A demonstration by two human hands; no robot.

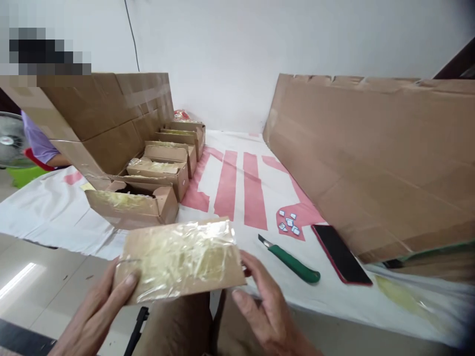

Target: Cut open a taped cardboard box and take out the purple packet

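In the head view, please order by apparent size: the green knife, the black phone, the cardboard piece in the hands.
1. cardboard piece, though it is nearest the camera.
2. and 3. black phone and green knife look similar in length; unsure.

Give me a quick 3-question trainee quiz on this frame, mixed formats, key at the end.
1. True or false: the left hand and the right hand both hold the flat cardboard box.
2. Which lies between the green-handled knife and the big cardboard sheet? A) a roll of tape B) a dark phone C) a fan
3. Fill in: the open small boxes stand in a row on the person's ____ side.

Key: 1 true; 2 B; 3 left.
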